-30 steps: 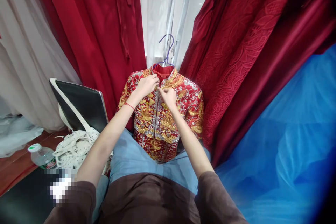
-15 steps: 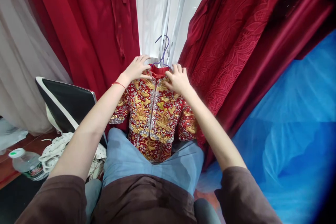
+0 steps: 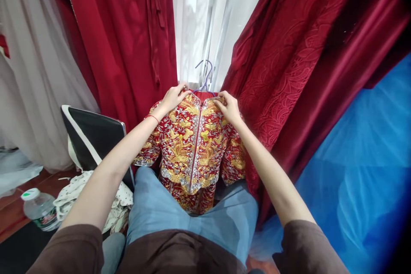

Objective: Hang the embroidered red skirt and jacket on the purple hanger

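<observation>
A small red jacket (image 3: 192, 145) with gold and silver embroidery hangs in front of me on a purple wire hanger (image 3: 205, 72), its hem against my knees. My left hand (image 3: 173, 96) grips the jacket's left shoulder beside the collar, fingers curled over the top edge. My right hand (image 3: 226, 105) pinches the right shoulder in the same way. The front of the jacket is closed down the middle. A red cord circles my left wrist.
Dark red curtains (image 3: 122, 30) and patterned red fabric (image 3: 289, 60) hang on both sides of a white sheer curtain (image 3: 199, 17). Blue tulle (image 3: 359, 171) fills the right. At left stand a black chair back (image 3: 96, 132), a spotted cloth (image 3: 86, 188) and a water bottle (image 3: 38, 209).
Both hands left the jacket's front closure, rose to the collar, then settled gripping the two shoulders. The jacket now hangs a little lower in view.
</observation>
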Available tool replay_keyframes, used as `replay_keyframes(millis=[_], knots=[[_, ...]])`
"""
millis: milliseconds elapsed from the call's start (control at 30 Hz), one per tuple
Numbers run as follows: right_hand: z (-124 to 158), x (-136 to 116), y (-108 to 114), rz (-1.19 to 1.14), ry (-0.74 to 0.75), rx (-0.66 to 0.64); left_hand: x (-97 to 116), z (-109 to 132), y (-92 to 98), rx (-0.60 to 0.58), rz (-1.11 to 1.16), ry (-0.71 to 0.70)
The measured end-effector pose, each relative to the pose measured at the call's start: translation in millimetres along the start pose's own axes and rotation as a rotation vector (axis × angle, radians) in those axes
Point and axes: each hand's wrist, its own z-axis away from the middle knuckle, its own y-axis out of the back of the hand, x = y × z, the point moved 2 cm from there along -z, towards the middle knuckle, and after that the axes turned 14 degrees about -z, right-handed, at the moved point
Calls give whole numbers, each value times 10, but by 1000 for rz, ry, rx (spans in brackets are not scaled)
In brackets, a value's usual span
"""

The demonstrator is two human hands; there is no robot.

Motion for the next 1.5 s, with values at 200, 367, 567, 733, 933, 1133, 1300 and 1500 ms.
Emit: replay_keyframes(millis=[200, 367, 567, 733, 933, 1133, 1300, 1500], knots=[[40, 140, 104, -66, -105, -50, -362, 131, 145, -404, 19, 187], [210, 286, 325, 223, -255, -287, -732, 540, 172, -356, -220, 144], [290, 335, 418, 408, -288, -39, -673, 600, 117, -169, -224, 71], [300, 344, 381, 298, -361, -166, -766, 586, 65, -130, -42, 198], [441, 394, 253, 341, -407, -62, -797, 702, -69, -44, 24, 330], [477, 442, 164, 344, -425, -15, -714, 798, -65, -3, 4, 371], [492, 435, 188, 367, -417, -29, -658, 847, -23, 21, -69, 400], [510, 346, 119, 424, -375, -102, -591, 886, -8, 27, -159, 406]])
